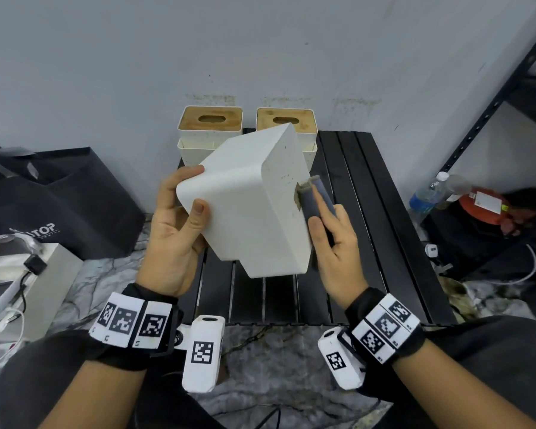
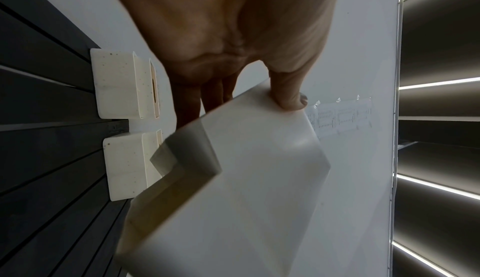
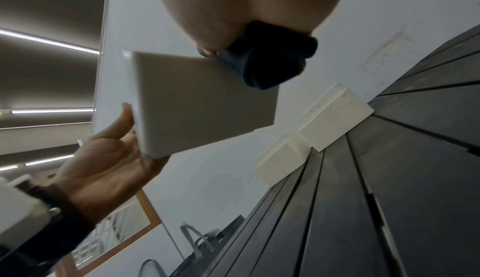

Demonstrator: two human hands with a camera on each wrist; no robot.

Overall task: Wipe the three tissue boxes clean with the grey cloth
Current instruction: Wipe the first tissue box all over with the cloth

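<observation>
A white speckled tissue box (image 1: 248, 199) is held tilted in the air above the black slatted table (image 1: 369, 243), its plain base toward me. My left hand (image 1: 180, 218) grips its left corner, thumb on the base and fingers behind. My right hand (image 1: 328, 236) holds the folded grey cloth (image 1: 317, 198) against the box's right side. The left wrist view shows the thumb on the box (image 2: 246, 178); the right wrist view shows the cloth (image 3: 262, 63) pressed on the box (image 3: 202, 105). Two more tissue boxes with wooden lids (image 1: 209, 131) (image 1: 294, 122) stand at the table's back edge.
A grey wall rises just behind the table. A black bag (image 1: 53, 199) and white equipment (image 1: 13, 274) lie on the floor at left. At right stand a black metal shelf (image 1: 492, 103), a water bottle (image 1: 427, 193) and an orange item (image 1: 483, 205).
</observation>
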